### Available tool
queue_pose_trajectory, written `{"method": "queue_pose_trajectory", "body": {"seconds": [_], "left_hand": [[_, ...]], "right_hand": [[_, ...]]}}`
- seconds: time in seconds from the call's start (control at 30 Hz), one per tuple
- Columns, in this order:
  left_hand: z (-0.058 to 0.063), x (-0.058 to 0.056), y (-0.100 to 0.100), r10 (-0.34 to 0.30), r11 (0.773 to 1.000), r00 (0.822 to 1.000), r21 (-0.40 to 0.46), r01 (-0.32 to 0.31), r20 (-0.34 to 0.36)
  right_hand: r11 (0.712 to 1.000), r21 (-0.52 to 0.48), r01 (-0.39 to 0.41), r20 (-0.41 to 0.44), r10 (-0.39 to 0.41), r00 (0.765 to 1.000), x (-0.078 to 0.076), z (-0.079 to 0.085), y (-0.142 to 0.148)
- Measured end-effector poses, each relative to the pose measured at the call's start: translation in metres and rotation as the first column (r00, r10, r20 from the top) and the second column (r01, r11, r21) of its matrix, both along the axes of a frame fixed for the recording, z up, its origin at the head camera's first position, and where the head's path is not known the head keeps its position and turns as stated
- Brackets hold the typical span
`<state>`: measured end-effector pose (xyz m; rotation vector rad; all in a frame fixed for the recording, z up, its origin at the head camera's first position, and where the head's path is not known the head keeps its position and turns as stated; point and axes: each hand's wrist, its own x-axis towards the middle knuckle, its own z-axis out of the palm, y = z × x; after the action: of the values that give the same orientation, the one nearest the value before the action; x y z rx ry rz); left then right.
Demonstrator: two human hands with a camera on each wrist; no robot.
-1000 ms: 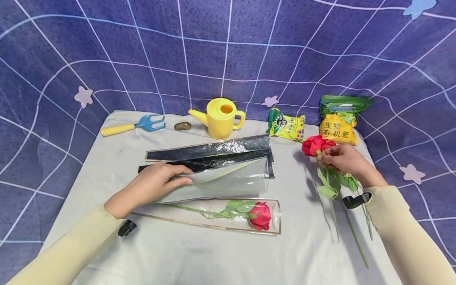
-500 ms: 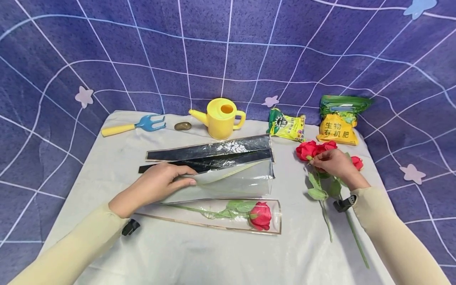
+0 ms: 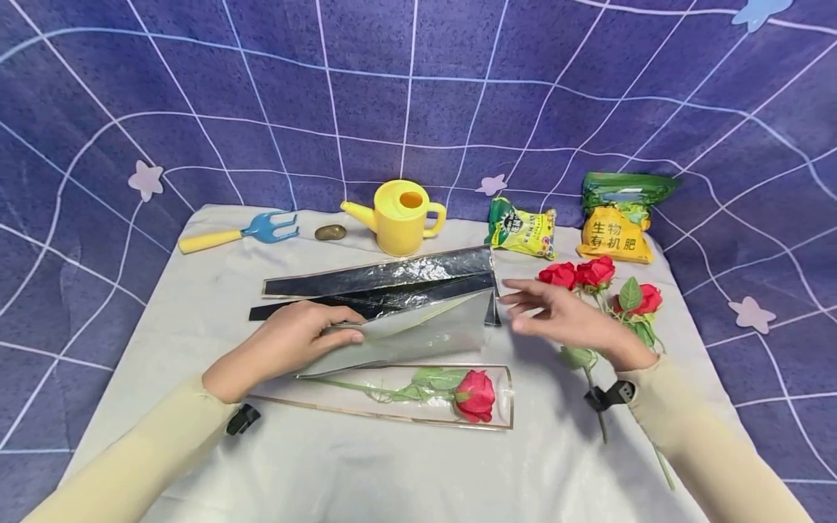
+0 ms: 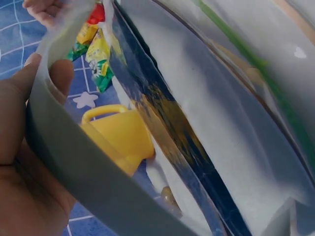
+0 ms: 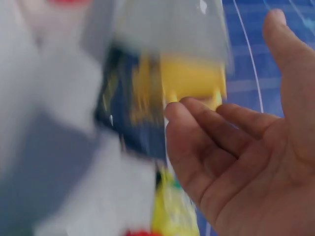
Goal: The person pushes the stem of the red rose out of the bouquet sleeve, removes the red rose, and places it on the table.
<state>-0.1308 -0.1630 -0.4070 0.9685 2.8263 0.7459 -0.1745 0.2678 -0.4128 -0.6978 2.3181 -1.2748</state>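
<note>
My left hand (image 3: 294, 338) pinches the left part of a translucent grey flower sleeve (image 3: 431, 330), lifting its upper layer. In the left wrist view the sleeve (image 4: 93, 167) bends between thumb and fingers, and its mouth gapes. My right hand (image 3: 562, 316) hovers with spread fingers just off the sleeve's right end, holding nothing. Beyond that hand lie several red roses (image 3: 596, 273), their stems partly hidden by the forearm. Below the grey sleeve, a clear sleeve with a rose (image 3: 475, 396) inside lies flat. The right wrist view is blurred, but shows the hand (image 5: 241, 157) with its palm bare.
Black flower sleeves (image 3: 386, 274) lie behind the grey one. Along the back stand a yellow watering can (image 3: 400, 225), a small green-yellow packet (image 3: 523, 229) and a fertilizer bag (image 3: 617, 232). A brown stone (image 3: 330, 232) and a blue hand fork (image 3: 264, 228) lie at back left.
My right hand has let go of a rose it was pinching at the right and moved left towards the sleeve's end. The left hand keeps its hold in nearly the same place.
</note>
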Motion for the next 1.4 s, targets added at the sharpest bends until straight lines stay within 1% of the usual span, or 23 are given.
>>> {"method": "queue_pose_trajectory", "body": {"seconds": [0.03, 0.07, 0.1, 0.17, 0.23, 0.37, 0.43, 0.47, 0.57, 0.67, 0.73, 0.8, 0.87, 0.97, 1.0, 1.07, 1.13, 1.2, 1.27, 1.33, 1.4], "left_hand": [[0.000, 0.000, 0.001, -0.004, 1.000, 1.000, 0.004, 0.004, -0.003], [0.001, 0.000, 0.001, -0.005, 1.000, 1.000, 0.008, 0.005, -0.003], [0.001, 0.000, 0.002, -0.007, 1.000, 1.000, 0.014, 0.007, -0.004], [0.002, 0.001, 0.002, -0.012, 1.000, 1.000, 0.023, 0.013, -0.004], [0.003, 0.002, 0.001, -0.017, 0.999, 1.000, 0.029, 0.017, -0.005], [0.004, 0.003, -0.008, -0.007, 1.000, 1.000, 0.029, 0.007, -0.008], [0.003, 0.002, -0.018, 0.015, 0.999, 1.000, 0.029, -0.014, -0.020], [0.002, 0.002, -0.024, 0.028, 0.999, 0.999, 0.033, -0.027, -0.019], [-0.003, 0.002, -0.046, 0.073, 0.996, 0.997, 0.046, -0.072, -0.010], [-0.008, 0.002, -0.069, 0.118, 0.990, 0.993, 0.074, -0.119, 0.023], [-0.011, 0.001, -0.082, 0.136, 0.986, 0.990, 0.090, -0.140, 0.043], [-0.015, -0.001, -0.092, 0.143, 0.985, 0.988, 0.093, -0.147, 0.051], [-0.019, -0.003, -0.100, 0.150, 0.985, 0.988, 0.077, -0.152, 0.039], [-0.028, -0.008, -0.110, 0.170, 0.985, 0.985, 0.028, -0.170, 0.007], [-0.031, -0.010, -0.114, 0.181, 0.983, 0.983, 0.009, -0.181, 0.000], [-0.037, -0.012, -0.120, 0.203, 0.979, 0.979, -0.021, -0.202, 0.004], [-0.042, -0.014, -0.124, 0.218, 0.975, 0.976, -0.044, -0.216, 0.026], [-0.045, -0.014, -0.127, 0.233, 0.971, 0.971, -0.066, -0.229, 0.050], [-0.047, -0.015, -0.127, 0.253, 0.965, 0.966, -0.083, -0.248, 0.056], [-0.047, -0.015, -0.126, 0.284, 0.955, 0.958, -0.095, -0.280, 0.034], [-0.047, -0.015, -0.124, 0.316, 0.945, 0.948, -0.087, -0.317, -0.026]], "right_hand": [[0.999, -0.044, -0.025, 0.051, 0.027, 0.998, 0.002, -0.001, -0.009], [0.996, -0.086, -0.026, 0.089, 0.034, 0.995, 0.004, -0.001, -0.017], [0.993, -0.119, -0.009, 0.117, 0.023, 0.993, 0.006, -0.001, -0.024], [0.987, -0.156, 0.049, 0.139, -0.028, 0.990, 0.009, 0.002, -0.037], [0.986, -0.136, 0.096, 0.117, -0.080, 0.990, 0.011, 0.007, -0.046], [0.988, -0.071, 0.138, 0.040, -0.135, 0.990, 0.014, 0.015, -0.055], [0.984, -0.056, 0.167, 0.010, -0.166, 0.986, 0.013, 0.016, -0.055], [0.981, -0.057, 0.187, 0.010, -0.187, 0.982, 0.011, 0.015, -0.053], [0.963, -0.080, 0.257, 0.043, -0.255, 0.966, 0.006, 0.010, -0.046], [0.942, -0.110, 0.318, 0.076, -0.312, 0.947, 0.000, -0.001, -0.035], [0.934, -0.118, 0.338, 0.077, -0.331, 0.941, -0.004, -0.011, -0.029], [0.936, -0.100, 0.339, 0.047, -0.335, 0.941, -0.008, -0.020, -0.026], [0.944, -0.066, 0.324, -0.016, -0.325, 0.945, -0.013, -0.028, -0.027], [0.948, -0.008, 0.317, -0.112, -0.316, 0.942, -0.020, -0.037, -0.033], [0.949, 0.006, 0.314, -0.131, -0.311, 0.941, -0.022, -0.040, -0.035], [0.950, 0.027, 0.312, -0.139, -0.306, 0.942, -0.026, -0.048, -0.038], [0.951, 0.058, 0.304, -0.136, -0.294, 0.946, -0.028, -0.054, -0.040], [0.952, 0.079, 0.295, -0.141, -0.282, 0.949, -0.030, -0.058, -0.042], [0.949, 0.104, 0.297, -0.163, -0.279, 0.946, -0.032, -0.059, -0.044], [0.941, 0.120, 0.315, -0.194, -0.289, 0.937, -0.034, -0.059, -0.045], [0.930, 0.127, 0.346, -0.214, -0.315, 0.925, -0.034, -0.058, -0.045]]}}
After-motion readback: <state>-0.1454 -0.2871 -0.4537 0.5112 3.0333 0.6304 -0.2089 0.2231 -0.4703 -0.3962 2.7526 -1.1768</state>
